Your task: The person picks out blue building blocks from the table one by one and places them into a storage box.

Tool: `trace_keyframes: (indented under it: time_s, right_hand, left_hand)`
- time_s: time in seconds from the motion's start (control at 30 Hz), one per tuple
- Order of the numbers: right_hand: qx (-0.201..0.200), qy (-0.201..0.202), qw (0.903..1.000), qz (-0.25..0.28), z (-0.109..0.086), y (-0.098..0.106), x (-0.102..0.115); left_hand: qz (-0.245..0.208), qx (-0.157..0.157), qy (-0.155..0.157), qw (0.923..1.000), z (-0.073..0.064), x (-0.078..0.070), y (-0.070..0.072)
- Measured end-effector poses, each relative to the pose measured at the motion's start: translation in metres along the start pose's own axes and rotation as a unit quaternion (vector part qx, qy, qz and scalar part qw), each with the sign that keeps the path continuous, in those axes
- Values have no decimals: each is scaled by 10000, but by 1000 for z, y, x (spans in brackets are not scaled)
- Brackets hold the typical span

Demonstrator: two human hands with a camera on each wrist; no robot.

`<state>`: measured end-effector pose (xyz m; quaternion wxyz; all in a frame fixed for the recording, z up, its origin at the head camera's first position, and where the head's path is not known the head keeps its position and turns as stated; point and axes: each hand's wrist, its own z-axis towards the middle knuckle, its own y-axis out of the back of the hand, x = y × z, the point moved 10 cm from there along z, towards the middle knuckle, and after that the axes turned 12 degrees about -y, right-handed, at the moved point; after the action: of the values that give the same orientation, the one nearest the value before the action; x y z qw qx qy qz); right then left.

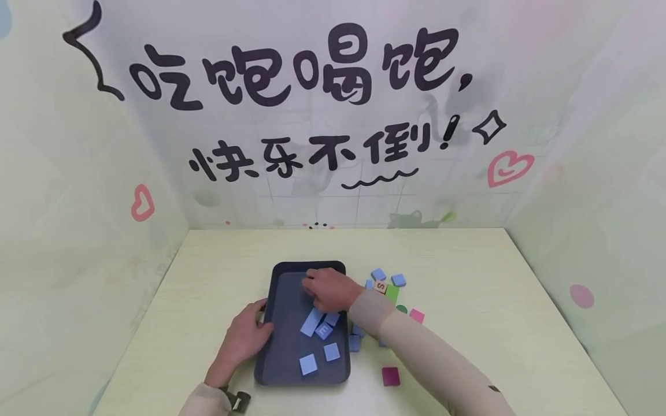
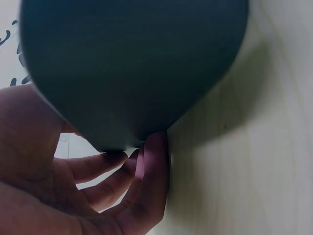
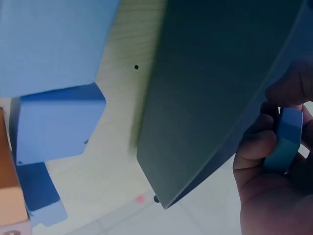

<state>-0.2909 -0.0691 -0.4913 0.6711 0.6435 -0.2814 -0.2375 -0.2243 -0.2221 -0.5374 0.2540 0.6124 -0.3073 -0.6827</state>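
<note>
A dark grey tray (image 1: 286, 352) lies on the table with several blue blocks in its right half; one block (image 1: 324, 330) bears a letter E. At the tray's left side, my left hand (image 1: 243, 335) grips the edge, and the left wrist view shows its fingers (image 2: 155, 156) against the tray's outer wall. Over the upper right part of the tray is my right hand (image 1: 332, 290). In the right wrist view it holds a small blue block (image 3: 286, 139) between thumb and curled fingers. From the head view that block is hidden.
Right of the tray, partly behind my right forearm, lie loose blocks: blue ones (image 1: 398, 280), a wooden S block (image 1: 380, 286), a green one (image 1: 392, 293), a pink one (image 1: 417, 315). A dark magenta block (image 1: 391, 377) sits nearer. Printed cloth walls (image 1: 333, 208) surround the table.
</note>
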Motion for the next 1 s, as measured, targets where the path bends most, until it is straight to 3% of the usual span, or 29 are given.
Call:
trace_keyframes:
  time_s: [0.43,0.67,1.0]
  right_hand:
    - [643,-306,9971,-267,9,-32,-10]
    - [615,-327,9969,-355,5,-41,-14]
    - [559,-500,9962,-438,2,-39,-16]
  left_hand:
    - [35,-43,-17,10000,0,3,0]
    - [22,-72,-49,10000,0,1,0]
    - [42,-110,-83,9999,0,-1,1]
